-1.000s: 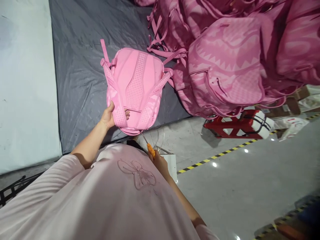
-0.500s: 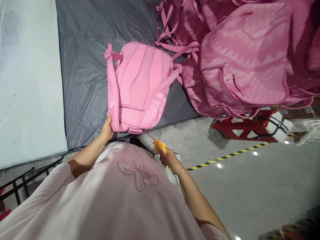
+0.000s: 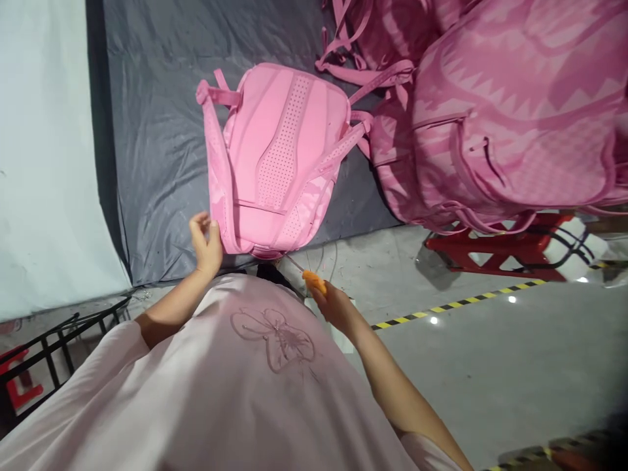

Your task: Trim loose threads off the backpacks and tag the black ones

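A light pink backpack point(image 3: 279, 157) lies back-panel up on a grey sheet point(image 3: 157, 131), its straps running down both sides. My left hand point(image 3: 205, 243) hovers at the bag's lower left corner, just off the left strap, fingers loosely curled with nothing in them. My right hand point(image 3: 333, 304) is closed round small orange-handled scissors point(image 3: 313, 281), whose thin metal blades point toward the bag's bottom edge. My pale pink shirt hides everything below both hands.
A heap of darker pink patterned backpacks point(image 3: 510, 104) fills the upper right. A red stool point(image 3: 490, 252) stands under it. Yellow-black floor tape point(image 3: 441, 307) crosses the grey floor. A white surface point(image 3: 44, 144) lies left, a black metal rack point(image 3: 53, 337) at lower left.
My left hand has let go of the backpack's lower left corner and pulled back slightly. The backpack now rests flat on the sheet. My right hand stays closed on the scissors.
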Tool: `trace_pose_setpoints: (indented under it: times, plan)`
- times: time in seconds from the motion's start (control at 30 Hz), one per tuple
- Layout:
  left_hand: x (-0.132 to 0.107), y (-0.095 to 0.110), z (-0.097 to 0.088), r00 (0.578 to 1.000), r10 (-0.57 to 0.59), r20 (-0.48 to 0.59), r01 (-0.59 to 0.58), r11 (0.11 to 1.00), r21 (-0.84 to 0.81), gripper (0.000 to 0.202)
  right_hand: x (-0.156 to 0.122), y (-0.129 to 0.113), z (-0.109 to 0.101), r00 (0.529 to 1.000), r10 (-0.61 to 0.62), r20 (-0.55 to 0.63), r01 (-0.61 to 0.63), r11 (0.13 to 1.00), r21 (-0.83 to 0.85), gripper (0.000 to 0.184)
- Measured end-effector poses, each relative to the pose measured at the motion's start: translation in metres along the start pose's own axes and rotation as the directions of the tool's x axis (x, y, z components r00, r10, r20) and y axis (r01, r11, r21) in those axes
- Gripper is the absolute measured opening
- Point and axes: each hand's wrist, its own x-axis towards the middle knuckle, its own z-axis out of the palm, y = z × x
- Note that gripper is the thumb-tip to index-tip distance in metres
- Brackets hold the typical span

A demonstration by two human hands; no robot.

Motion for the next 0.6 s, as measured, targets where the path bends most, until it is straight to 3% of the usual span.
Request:
trace_pose_setpoints:
  times: [0.03, 0.07, 0.1, 0.17, 0.2, 0.27, 0.37, 0.43, 0.5, 0.6]
  plan:
    - [-0.004, 0.003, 0.003, 0.982, 0.184, 0.032, -0.187, 0.974, 0.129, 0.057, 0.003, -0.004, 0.005, 0.999, -0.012, -0.031, 0.01, 0.997, -0.077, 0.032]
    - [-0.006, 0.004, 0.007, 0.931, 0.333, 0.149, -0.362, 0.896, 0.259, 0.061, 0.007, -0.008, 0.01, 0.999, -0.024, -0.045, 0.017, 0.989, -0.144, 0.032]
    - [-0.007, 0.002, 0.013, 0.858, 0.395, 0.328, -0.499, 0.792, 0.352, 0.063, 0.01, -0.013, 0.015, 0.998, -0.031, -0.047, 0.021, 0.981, -0.195, 0.032]
    - [0.0, -0.007, 0.028, 0.697, 0.283, 0.659, -0.65, 0.637, 0.415, 0.064, 0.015, -0.021, 0.023, 0.999, -0.034, -0.034, 0.023, 0.962, -0.272, 0.033]
    - [0.007, -0.013, 0.037, 0.629, 0.213, 0.748, -0.697, 0.581, 0.42, 0.065, 0.017, -0.023, 0.026, 0.999, -0.041, -0.026, 0.031, 0.955, -0.295, 0.034]
    - [0.024, -0.024, 0.052, 0.568, 0.16, 0.808, -0.758, 0.485, 0.437, 0.071, 0.017, -0.023, 0.029, 0.998, -0.048, -0.031, 0.037, 0.955, -0.295, 0.034]
    - [0.046, -0.021, 0.071, 0.577, 0.195, 0.793, -0.795, 0.361, 0.489, 0.072, 0.01, -0.015, 0.035, 0.995, -0.053, -0.088, 0.031, 0.97, -0.24, 0.031]
    - [0.049, -0.006, 0.087, 0.631, 0.255, 0.733, -0.768, 0.339, 0.543, 0.066, 0.002, -0.009, 0.04, 0.984, -0.08, -0.159, 0.052, 0.984, -0.173, 0.028]
    - [0.042, 0.014, 0.107, 0.716, 0.373, 0.59, -0.696, 0.435, 0.571, 0.056, -0.006, -0.005, 0.044, 0.96, -0.099, -0.261, 0.074, 0.992, -0.103, 0.029]
    - [0.017, 0.028, 0.137, 0.799, 0.497, 0.339, -0.599, 0.712, 0.367, 0.033, -0.013, -0.009, 0.04, 0.868, -0.1, -0.487, 0.095, 0.995, -0.036, 0.036]
